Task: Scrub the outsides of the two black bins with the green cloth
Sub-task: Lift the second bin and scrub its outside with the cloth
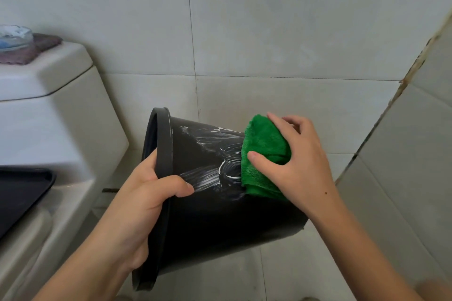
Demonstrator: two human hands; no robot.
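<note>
A: Left hand [146, 200] grips the rim of the black bin [208, 215], held tipped on its side.

B: Right hand [293, 161] presses the green cloth [265, 154] to its wall. White foam streaks [212, 173] remain; no second bin is visible.

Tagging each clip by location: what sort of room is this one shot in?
Most likely a bathroom. A white toilet with its cistern stands at the left, and pale tiles cover the wall and floor. The black bin being wiped with the green cloth suits a cleaning chore there.
</note>
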